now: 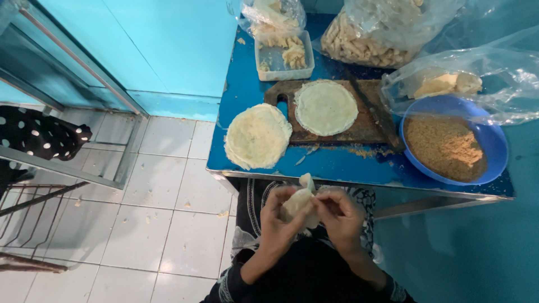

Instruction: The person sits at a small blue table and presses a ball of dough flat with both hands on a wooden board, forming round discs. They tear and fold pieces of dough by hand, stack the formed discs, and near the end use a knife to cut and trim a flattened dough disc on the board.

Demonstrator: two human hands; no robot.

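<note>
Both my hands hold a pale folded wrapper [300, 201] in front of my body, below the table edge. My left hand [279, 220] cups it from the left, and my right hand [341, 216] pinches it from the right. On the blue table [337, 164] a round thin wrapper [326, 106] lies on a brown wooden cutting board [370, 126]. A stack of round wrappers [257, 136] sits left of the board, at the table's front left corner.
A blue bowl [497, 147] of brown crumbs stands at the right. A dark knife [373, 109] lies across the board. Behind are a white rectangular tub [275, 60] and clear plastic bags [365, 39] of pale food sticks. White tiled floor [163, 213] lies to the left.
</note>
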